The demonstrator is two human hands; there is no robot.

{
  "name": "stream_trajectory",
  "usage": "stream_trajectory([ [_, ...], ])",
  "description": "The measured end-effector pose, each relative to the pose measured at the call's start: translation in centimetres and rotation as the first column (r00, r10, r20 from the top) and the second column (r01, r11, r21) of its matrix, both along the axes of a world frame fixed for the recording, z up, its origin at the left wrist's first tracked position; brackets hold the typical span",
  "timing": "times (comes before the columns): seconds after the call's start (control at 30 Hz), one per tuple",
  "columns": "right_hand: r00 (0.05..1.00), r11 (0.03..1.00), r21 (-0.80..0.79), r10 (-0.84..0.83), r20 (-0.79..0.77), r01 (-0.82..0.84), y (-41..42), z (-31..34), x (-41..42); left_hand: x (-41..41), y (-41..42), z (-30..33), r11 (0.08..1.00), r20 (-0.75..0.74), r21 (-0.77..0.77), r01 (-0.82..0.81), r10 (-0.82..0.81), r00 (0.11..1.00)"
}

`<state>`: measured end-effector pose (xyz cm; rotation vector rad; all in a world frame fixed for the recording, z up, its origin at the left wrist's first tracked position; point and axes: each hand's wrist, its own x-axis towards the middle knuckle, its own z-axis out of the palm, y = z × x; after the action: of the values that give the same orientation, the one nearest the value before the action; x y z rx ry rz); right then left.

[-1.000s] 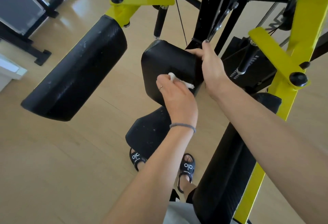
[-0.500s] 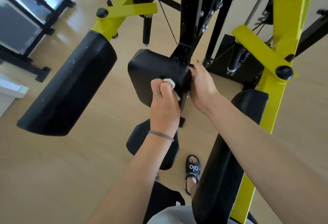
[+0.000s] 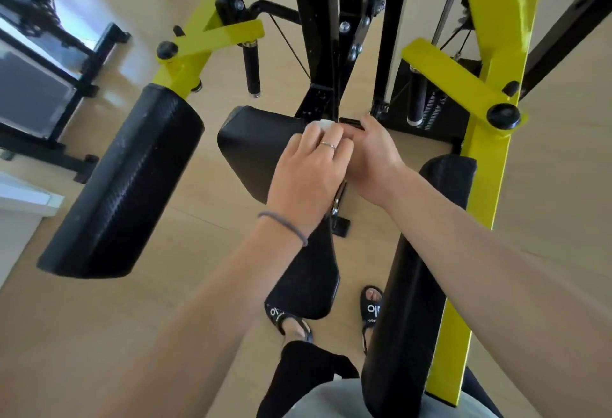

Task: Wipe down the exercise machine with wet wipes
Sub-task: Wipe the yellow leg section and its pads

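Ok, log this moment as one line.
left hand: presses wipe on back pad top edge | right hand: steadies pad's right edge

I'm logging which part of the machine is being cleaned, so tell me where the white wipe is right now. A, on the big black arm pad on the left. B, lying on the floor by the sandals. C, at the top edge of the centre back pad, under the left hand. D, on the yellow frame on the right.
C: the white wipe peeks out beneath the fingers of the left hand at the top edge of the centre back pad.
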<state>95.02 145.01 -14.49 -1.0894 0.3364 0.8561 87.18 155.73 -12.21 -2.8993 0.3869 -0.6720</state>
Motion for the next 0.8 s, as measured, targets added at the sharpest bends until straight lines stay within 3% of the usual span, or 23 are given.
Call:
stream_trajectory([
  [0.1, 0.999, 0.997, -0.067, -0.041, 0.032, 0.043, -1.1, -0.4, -0.2, -0.2, 0.7, -0.1, 0.940, -0.145, 0.309, 0.146, -0.105, 0.984],
  [0.17, 0.997, 0.994, -0.086, -0.062, 0.053, 0.066, -1.7, -1.2, -0.5, -0.9, 0.4, -0.9, 0.785, -0.327, 0.549, 0.286, -0.113, 0.938],
  [0.23, 0.996, 0.995, -0.087, -0.049, 0.069, 0.055, -2.0, -2.0, -0.7, -1.5, -0.3, -2.2, 0.604, -0.500, 0.686, 0.405, -0.013, 0.866],
  [0.37, 0.998, 0.993, -0.117, -0.026, 0.061, 0.033, -1.3, -2.5, -1.2, -1.6, -1.8, -3.4, 0.405, -0.575, 0.774, 0.486, 0.131, 0.807],
  [0.47, 0.997, 0.985, -0.158, -0.059, 0.040, 0.065, -0.7, -2.5, -1.4, -1.4, -2.0, -2.4, 0.332, -0.590, 0.782, 0.527, 0.123, 0.798],
  [0.57, 0.993, 0.979, -0.171, -0.114, -0.004, 0.112, -0.4, -2.8, -1.9, -1.3, -0.7, 0.6, 0.284, -0.552, 0.803, 0.524, 0.025, 0.833],
  [0.73, 0.923, 0.939, -0.189, -0.323, -0.211, 0.286, 2.3, -5.3, -3.3, -0.2, 2.2, 2.8, 0.315, -0.496, 0.796, 0.517, -0.151, 0.855],
  [0.8, 0.883, 0.914, -0.209, -0.393, -0.255, 0.346, 2.8, -6.6, -4.3, 0.1, 2.1, 1.7, 0.232, -0.497, 0.816, 0.530, -0.186, 0.847],
])
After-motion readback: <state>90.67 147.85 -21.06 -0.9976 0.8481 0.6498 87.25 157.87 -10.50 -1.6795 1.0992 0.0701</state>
